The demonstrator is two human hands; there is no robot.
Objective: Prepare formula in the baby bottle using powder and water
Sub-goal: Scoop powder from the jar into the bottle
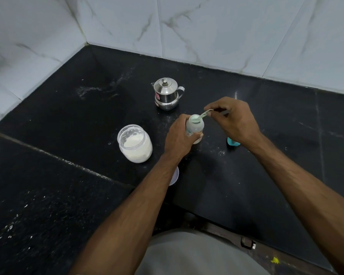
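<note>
Left hand (180,133) grips bottle (195,127) — right hand (233,118) tips scoop (202,116).

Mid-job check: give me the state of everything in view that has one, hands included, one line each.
baby bottle: upright, uncapped, held.
left hand: grip closed around the bottle.
right hand: grip pinching the scoop handle.
scoop: tipped at the bottle mouth.
powder jar: open, upright, partly full of white powder.
jar lid: off, on the counter, mostly hidden by the left forearm.
steel pot: lid on, upright.
teal cap: off the bottle, on the counter.
</note>
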